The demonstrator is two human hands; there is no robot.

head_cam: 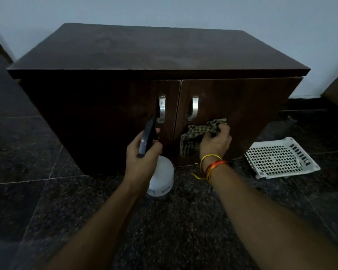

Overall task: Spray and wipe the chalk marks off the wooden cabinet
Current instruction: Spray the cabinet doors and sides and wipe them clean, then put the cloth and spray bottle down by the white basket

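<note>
A dark wooden cabinet (109, 55) with two doors and metal handles stands against the wall. My left hand (142, 152) grips the neck of a spray bottle (161, 177) with a white body and a black trigger head, its nozzle pointing at the left door near the left handle (161, 109). My right hand (215, 142) grips a bunched checked cloth (195, 133) and presses it against the right door (242, 106), just below the right handle (193, 110). A faint pale smear shows beside that handle. Faint dusty marks lie on the cabinet top.
A white perforated plastic tray (279, 158) lies on the dark granite floor (174, 221) at the cabinet's right foot, with a small white stick in it. A pale wall rises behind the cabinet. A brown edge shows at the far right.
</note>
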